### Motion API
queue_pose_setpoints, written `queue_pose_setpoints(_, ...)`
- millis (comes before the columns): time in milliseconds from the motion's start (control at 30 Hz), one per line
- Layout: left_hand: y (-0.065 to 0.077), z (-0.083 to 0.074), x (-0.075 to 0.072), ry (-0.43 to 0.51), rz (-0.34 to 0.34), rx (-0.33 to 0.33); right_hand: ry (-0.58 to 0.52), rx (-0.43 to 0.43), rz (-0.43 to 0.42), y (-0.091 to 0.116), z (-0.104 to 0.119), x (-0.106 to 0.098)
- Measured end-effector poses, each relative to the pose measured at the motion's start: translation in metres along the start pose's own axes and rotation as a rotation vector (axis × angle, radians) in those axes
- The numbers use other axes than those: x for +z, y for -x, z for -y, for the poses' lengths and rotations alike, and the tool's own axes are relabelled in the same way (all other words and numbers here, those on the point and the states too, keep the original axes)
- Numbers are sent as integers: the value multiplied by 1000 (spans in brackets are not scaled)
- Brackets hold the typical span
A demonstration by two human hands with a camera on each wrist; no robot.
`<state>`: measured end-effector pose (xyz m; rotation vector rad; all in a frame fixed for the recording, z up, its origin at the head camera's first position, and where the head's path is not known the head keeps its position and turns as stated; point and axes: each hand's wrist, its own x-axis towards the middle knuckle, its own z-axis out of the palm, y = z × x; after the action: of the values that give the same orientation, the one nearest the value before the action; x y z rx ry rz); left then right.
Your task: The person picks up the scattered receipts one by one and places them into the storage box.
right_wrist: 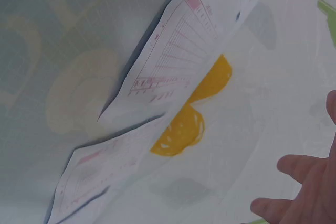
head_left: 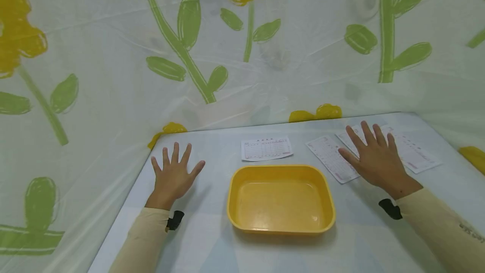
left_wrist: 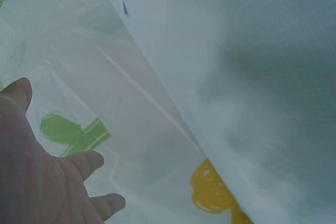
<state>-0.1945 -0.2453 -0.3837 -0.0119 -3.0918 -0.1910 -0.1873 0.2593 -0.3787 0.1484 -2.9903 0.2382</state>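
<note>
A yellow plastic tray [head_left: 280, 227] sits on the white table between the two hands. My left hand [head_left: 172, 180], fingers spread, is held above the table to the left of the tray and holds nothing. My right hand [head_left: 379, 161], also spread wide and holding nothing, hovers over printed paper forms to the right of the tray. One form [head_left: 331, 159] lies partly left of that hand, and another form [head_left: 414, 148] shows beyond its fingers. A separate form [head_left: 266, 149] lies behind the tray. The left wrist view shows part of the left hand [left_wrist: 47, 177] with its fingers extended.
A curtain [head_left: 113, 75] with yellow flowers and green leaves hangs behind and beside the table [head_left: 204, 239]. In the right wrist view, a printed form [right_wrist: 173, 45] lies near the table's edge. A dark band [head_left: 175, 220] is at the left wrist.
</note>
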Motion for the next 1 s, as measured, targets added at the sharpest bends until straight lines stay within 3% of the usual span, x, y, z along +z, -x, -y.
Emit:
queue_pose_setpoints(467, 4, -12, -1, 31, -18, 19, -28, -1, 21, 4, 3, 5)
queue_pose_setpoints(667, 11, -32, -1, 249, -17, 19, -157, 36, -64, 4, 15, 7)
queue_pose_setpoints(767, 15, -42, 4, 363, 16, 13, -217, 73, -77, 2, 19, 11)
queue_pose_setpoints(867, 18, -48, 12, 446, 76, 29, -277, 91, -63, 1, 18, 13)
queue_pose_setpoints(1000, 20, -50, 24, 572, 214, 74, -354, 121, -10, -1, 13, 16)
